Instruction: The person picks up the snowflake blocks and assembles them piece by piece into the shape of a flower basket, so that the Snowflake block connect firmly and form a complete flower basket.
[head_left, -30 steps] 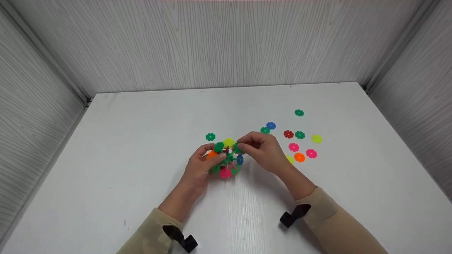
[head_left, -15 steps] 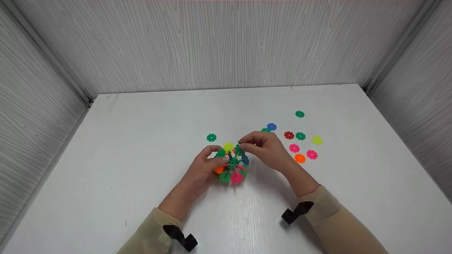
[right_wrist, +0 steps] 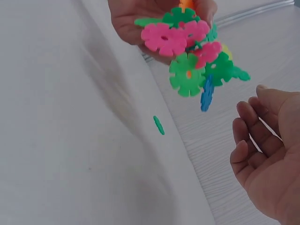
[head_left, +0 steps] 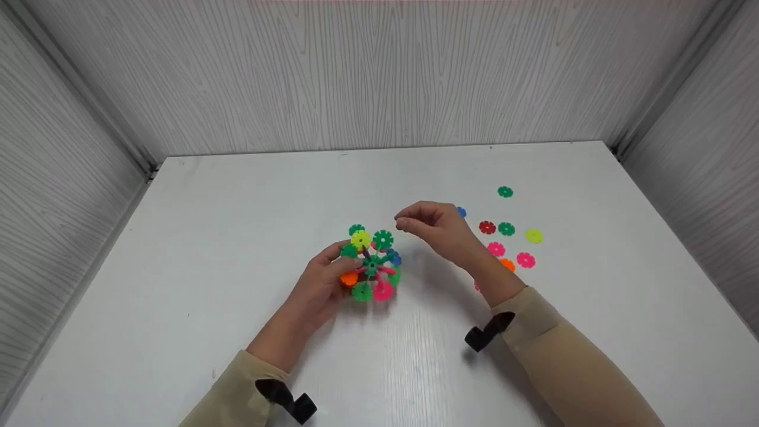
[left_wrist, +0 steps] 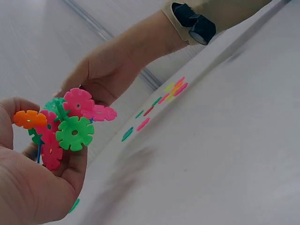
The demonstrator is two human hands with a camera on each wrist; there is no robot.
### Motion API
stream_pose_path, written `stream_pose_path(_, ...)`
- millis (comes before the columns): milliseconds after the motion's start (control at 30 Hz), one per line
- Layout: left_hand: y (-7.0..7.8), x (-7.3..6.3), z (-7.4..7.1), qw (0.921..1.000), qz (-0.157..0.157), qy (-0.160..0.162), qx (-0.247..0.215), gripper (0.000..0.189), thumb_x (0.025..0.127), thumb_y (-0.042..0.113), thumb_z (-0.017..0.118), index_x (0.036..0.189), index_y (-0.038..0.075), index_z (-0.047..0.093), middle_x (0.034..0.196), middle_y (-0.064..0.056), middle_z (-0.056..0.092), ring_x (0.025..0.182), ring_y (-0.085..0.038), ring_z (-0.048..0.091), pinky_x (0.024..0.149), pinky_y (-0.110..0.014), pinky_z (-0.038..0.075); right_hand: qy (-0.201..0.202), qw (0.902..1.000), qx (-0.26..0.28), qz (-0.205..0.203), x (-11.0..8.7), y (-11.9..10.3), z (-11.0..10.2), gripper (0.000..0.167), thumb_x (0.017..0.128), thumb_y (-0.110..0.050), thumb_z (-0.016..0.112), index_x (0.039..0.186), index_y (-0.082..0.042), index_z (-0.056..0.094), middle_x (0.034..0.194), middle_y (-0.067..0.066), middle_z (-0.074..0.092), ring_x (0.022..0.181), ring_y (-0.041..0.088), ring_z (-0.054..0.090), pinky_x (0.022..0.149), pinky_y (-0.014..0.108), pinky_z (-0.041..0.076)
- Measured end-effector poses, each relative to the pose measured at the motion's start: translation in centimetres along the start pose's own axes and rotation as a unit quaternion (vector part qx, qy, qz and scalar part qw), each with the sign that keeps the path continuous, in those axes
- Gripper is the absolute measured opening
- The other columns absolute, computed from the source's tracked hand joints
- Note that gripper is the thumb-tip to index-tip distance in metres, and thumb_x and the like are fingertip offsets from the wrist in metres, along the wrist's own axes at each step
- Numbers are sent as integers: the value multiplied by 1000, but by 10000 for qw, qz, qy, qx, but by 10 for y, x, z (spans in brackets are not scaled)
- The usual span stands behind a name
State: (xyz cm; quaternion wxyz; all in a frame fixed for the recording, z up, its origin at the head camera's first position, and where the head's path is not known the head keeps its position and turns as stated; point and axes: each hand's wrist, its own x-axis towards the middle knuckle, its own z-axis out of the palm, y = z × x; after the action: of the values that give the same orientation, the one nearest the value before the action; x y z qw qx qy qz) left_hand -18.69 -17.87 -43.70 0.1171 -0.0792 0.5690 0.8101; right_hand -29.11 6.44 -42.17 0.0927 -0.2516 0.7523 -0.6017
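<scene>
My left hand (head_left: 317, 284) grips a rounded cluster of interlocking snowflake discs (head_left: 372, 265), with the thumb over its left side. Notched plastic discs in green, pink, orange, yellow and blue stick out all around a green middle disc. A green disc (head_left: 383, 239) stands at its upper right. Beyond that, apart from the cluster, my right hand (head_left: 442, 228) hovers with loosely bent fingers and nothing between them. The right wrist view shows the right palm (right_wrist: 272, 159) bare, beside the cluster's blue disc (right_wrist: 206, 93). Left fingers partly hide the cluster's left side.
Loose snowflake discs lie flat on the white table (head_left: 207, 267), including a dark red one (head_left: 487, 227), a yellow one (head_left: 533, 235) and a pink one (head_left: 525, 260). The right forearm covers some. One green disc (head_left: 356, 228) lies just behind the cluster. A wood-grain panel (head_left: 379, 71) stands at the back.
My right hand has let go of the green disc at the cluster's upper right and drawn up and away. My left hand has shifted the cluster left and turned it slightly.
</scene>
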Motion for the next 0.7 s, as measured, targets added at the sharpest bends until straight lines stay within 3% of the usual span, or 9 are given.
stream_pose_path(167,15,-8,-22,9997,37,218,-110,47,102,11,65,148,9,55,141,-15,57,123,-30,59,96,-35,59,-76,9994,-60,329,27,12,4,17,101,-22,75,115,-13,79,113,4,75,106,27,67,97,54,56)
stream_pose_path(367,26,-21,-48,9984,77,426,-372,50,104,10,59,153,9,49,145,-14,53,125,-29,57,96,-33,59,-374,9934,-496,966,53,24,24,29,102,-18,74,128,-7,74,123,6,72,114,21,64,100,37,56)
stream_pose_path(500,28,-27,-58,9980,100,487,-393,50,104,9,57,152,8,47,145,-14,52,122,-28,59,96,-31,58,-480,9868,-857,1289,64,30,37,32,101,-18,74,133,-13,72,131,3,69,122,20,59,106,35,51)
stream_pose_path(700,29,-31,-66,9976,126,510,-458,50,105,9,57,153,7,45,149,-15,49,125,-26,58,100,-33,57,-654,9824,-1170,1299,71,35,52,39,102,-15,72,141,-18,68,140,-3,65,138,20,52,119,38,42)
